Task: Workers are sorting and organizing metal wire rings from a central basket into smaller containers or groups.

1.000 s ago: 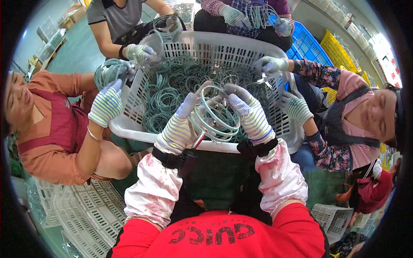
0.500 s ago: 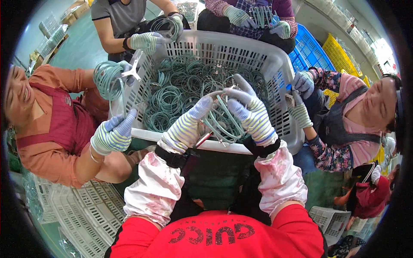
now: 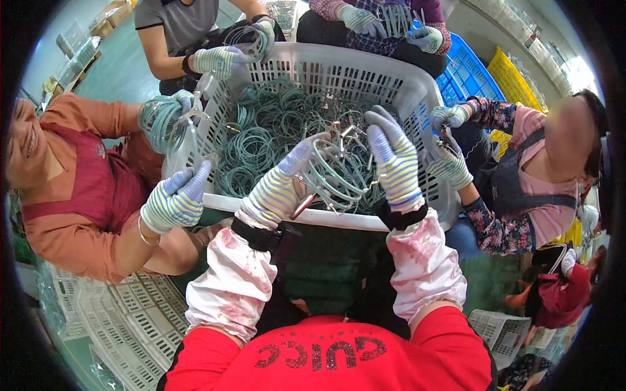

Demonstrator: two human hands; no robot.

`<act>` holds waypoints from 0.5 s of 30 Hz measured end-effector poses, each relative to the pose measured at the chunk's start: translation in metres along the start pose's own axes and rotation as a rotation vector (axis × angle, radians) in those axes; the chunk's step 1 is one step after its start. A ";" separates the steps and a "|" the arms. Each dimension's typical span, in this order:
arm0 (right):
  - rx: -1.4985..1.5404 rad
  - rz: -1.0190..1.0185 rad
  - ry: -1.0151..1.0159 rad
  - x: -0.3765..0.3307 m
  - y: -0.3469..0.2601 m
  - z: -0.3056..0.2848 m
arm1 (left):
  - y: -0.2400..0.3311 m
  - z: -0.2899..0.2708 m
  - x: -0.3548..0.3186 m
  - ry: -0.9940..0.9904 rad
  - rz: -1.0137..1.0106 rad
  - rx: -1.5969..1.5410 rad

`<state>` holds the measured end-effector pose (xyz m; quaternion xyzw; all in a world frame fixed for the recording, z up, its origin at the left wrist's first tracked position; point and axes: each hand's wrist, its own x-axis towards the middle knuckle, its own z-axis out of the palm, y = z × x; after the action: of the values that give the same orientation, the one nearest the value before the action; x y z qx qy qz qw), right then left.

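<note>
My left hand, in a striped knit glove, pinches a small bunch of pale green wire rings at their upper end. Small shiny metal fittings cling to that end. A thin dark red tool-like piece sticks out below the left palm; how it is held is hidden. Right of the bunch, my gloved right hand is open with its fingers extended and apart from the rings. Beneath both hands, a white slotted crate holds a heap of similar green rings.
Co-workers sit around the crate. At left, a gloved hand is near the rim beside a green coil. Another worker's gloves are at the right rim. Blue and yellow crates stand beyond; white crates lie lower left.
My right hand has let go of the bunch's upper end and moved right, its fingers opening. The left hand keeps the rings, and metal fittings now show between the hands.
</note>
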<state>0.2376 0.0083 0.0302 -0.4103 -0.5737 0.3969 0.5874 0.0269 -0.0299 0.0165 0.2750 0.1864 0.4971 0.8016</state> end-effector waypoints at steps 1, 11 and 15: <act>-0.088 -0.096 0.026 0.008 0.018 -0.013 | 0.001 0.000 0.002 -0.028 -0.010 -0.060; -0.875 0.334 -0.882 0.020 0.146 -0.029 | 0.021 -0.008 0.004 0.116 0.322 -0.110; -1.112 0.038 -1.162 0.020 0.228 -0.025 | 0.027 -0.022 0.008 0.138 0.289 -0.161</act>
<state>0.2639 0.1059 -0.1771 -0.3802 -0.8942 0.2132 -0.1020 -0.0009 -0.0071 0.0165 0.1992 0.1593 0.6382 0.7264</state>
